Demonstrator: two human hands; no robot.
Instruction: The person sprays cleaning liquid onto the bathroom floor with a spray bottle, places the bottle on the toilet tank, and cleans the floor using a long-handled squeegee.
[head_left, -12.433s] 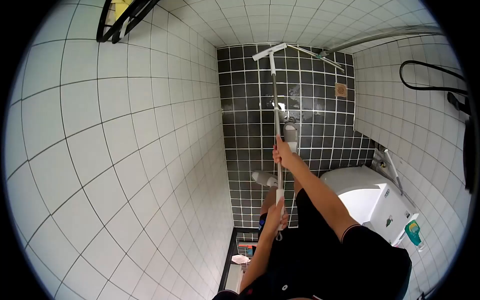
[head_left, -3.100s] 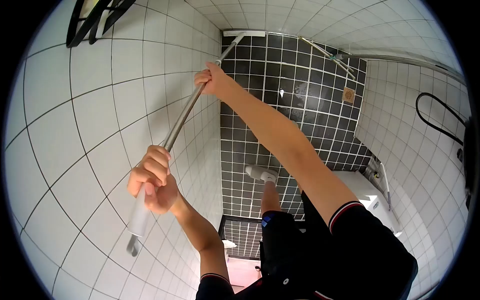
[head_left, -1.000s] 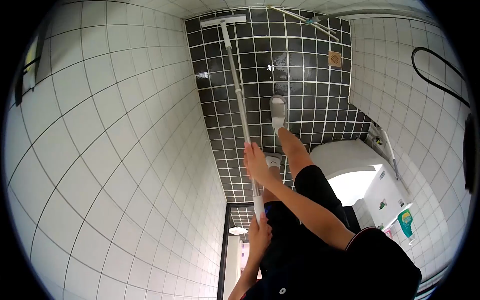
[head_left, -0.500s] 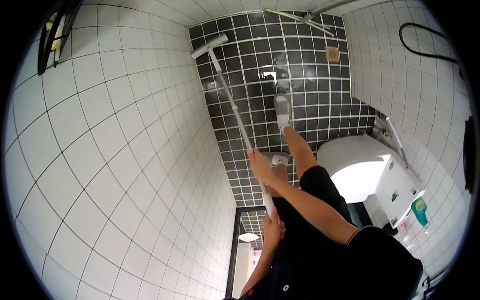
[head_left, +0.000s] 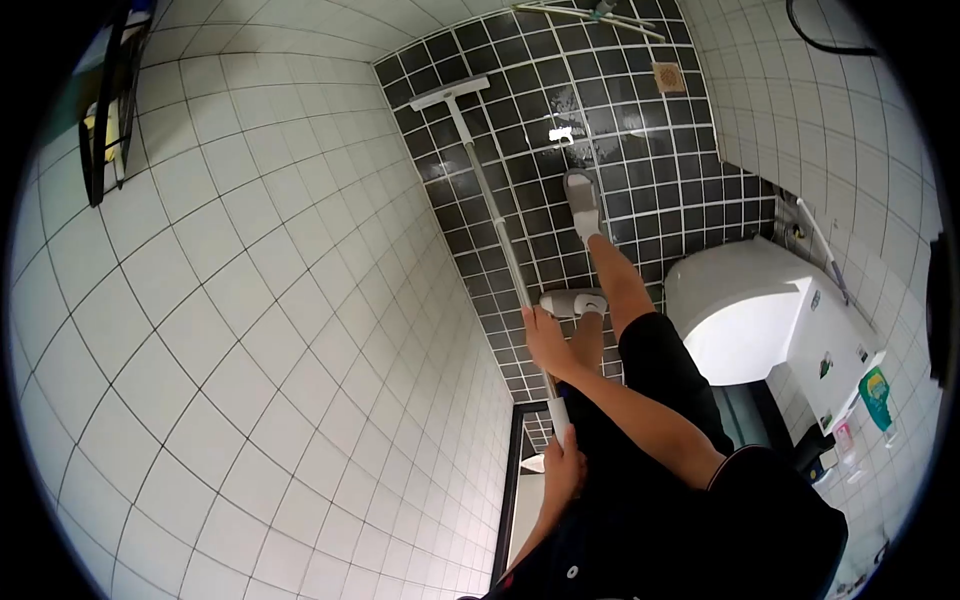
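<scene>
A long silver pole (head_left: 487, 196) slants across the dark tiled floor (head_left: 640, 175). Its wide white head (head_left: 449, 93) rests on the floor near the left wall. Around the middle of the pole, my right hand (head_left: 548, 343) is closed. Lower down, my left hand (head_left: 565, 466) is wrapped round the white end grip (head_left: 559, 414). Wet patches on the floor shine to the right of the pole head.
A white toilet (head_left: 745, 300) stands at the right, with a green bottle (head_left: 875, 398) beyond it. Thin poles (head_left: 590, 17) lie by the far wall near a square drain (head_left: 668, 77). A black rack (head_left: 105, 120) hangs on the left wall.
Over the last second the pole head has moved from the far wall toward me, swinging askew and then back. Both hands keep their hold. The view has tilted and shifted.
</scene>
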